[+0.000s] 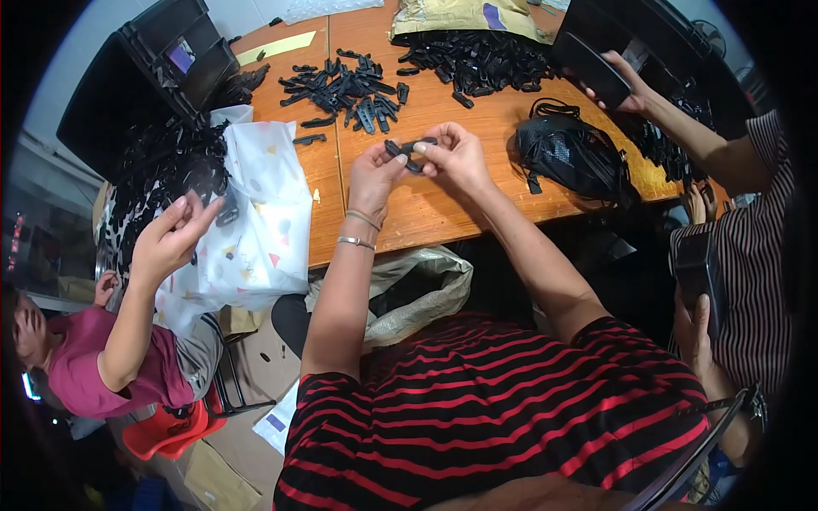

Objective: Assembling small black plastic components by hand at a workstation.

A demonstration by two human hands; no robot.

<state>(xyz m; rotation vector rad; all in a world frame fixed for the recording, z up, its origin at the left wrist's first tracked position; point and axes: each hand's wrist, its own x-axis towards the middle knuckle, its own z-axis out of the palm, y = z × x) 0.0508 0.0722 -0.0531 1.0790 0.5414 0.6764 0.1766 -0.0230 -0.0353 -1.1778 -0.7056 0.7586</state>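
Above the table's near edge, my left hand (375, 177) and my right hand (457, 158) pinch a small black curved piece (414, 163) between thumbs and fingers. It looks like a plastic clip, but the fingers cover much of it. Just beyond my hands lies a loose pile of similar black pieces (345, 89), long and narrow, some with holes. A larger heap of black pieces (477, 64) spills from a yellowish sack (469, 19) farther back.
An open pale sack (426, 298) hangs below the table edge before me. A black mesh bag (567, 149) lies right on the wooden table (409, 213). At left, a co-worker's hand (170, 234) is raised by a white plastic sheet (264, 204). At right, another person holds a phone (594, 68).
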